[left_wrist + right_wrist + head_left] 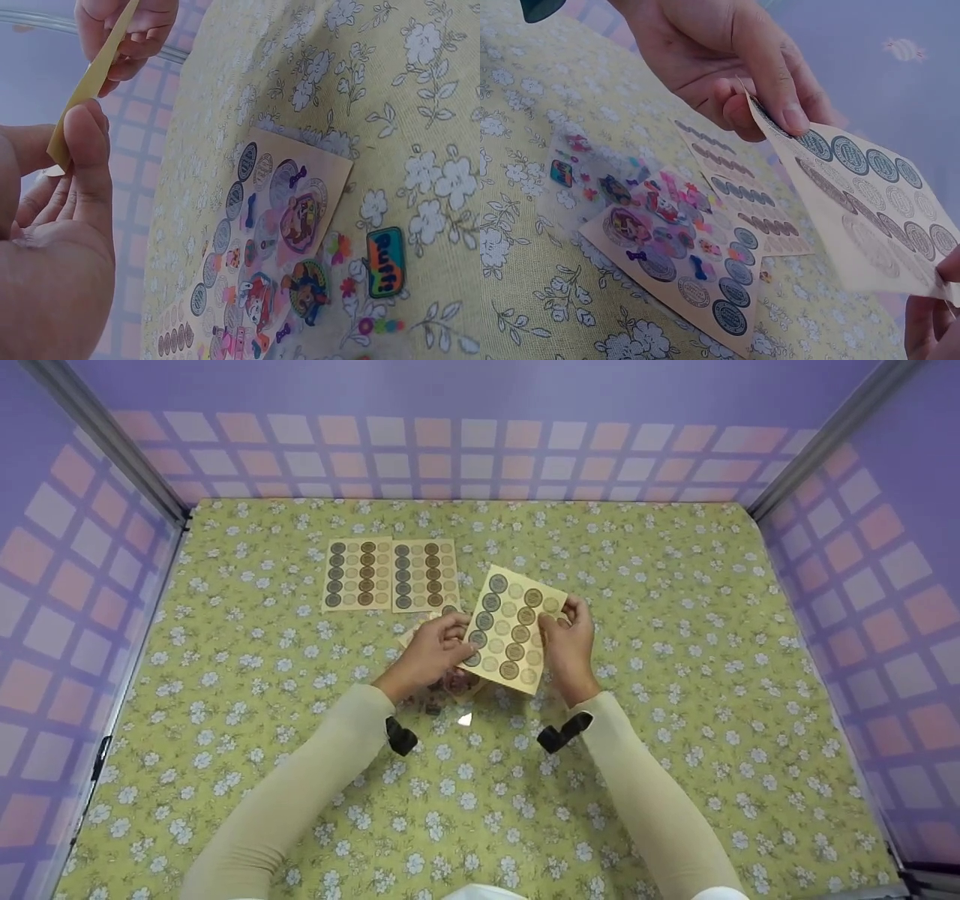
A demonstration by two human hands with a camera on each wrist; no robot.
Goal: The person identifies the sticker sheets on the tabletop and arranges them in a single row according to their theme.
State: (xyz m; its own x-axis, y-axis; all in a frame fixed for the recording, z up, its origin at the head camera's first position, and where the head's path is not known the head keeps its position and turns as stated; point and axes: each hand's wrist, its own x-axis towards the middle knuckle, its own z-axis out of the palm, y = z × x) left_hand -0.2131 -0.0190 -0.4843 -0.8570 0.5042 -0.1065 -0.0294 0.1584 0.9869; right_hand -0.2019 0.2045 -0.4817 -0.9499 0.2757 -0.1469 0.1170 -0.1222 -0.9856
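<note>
Both hands hold a cream sticker sheet tilted above the table; rows of round stamp-like seals, dark, brown and pale, cover it. My left hand pinches its left edge between thumb and fingers, as the left wrist view shows. On the opposite side my right hand pinches the upper right edge. Below, a similar sticker sheet lies on the cloth, partly under a clear sheet of colourful cartoon stickers. From above, the left hand and the held sheet hide much of these two.
Two more seal sticker sheets, a left one and a right one, lie side by side farther back. A yellow flowered cloth covers the table. Purple checked panels enclose the back and sides.
</note>
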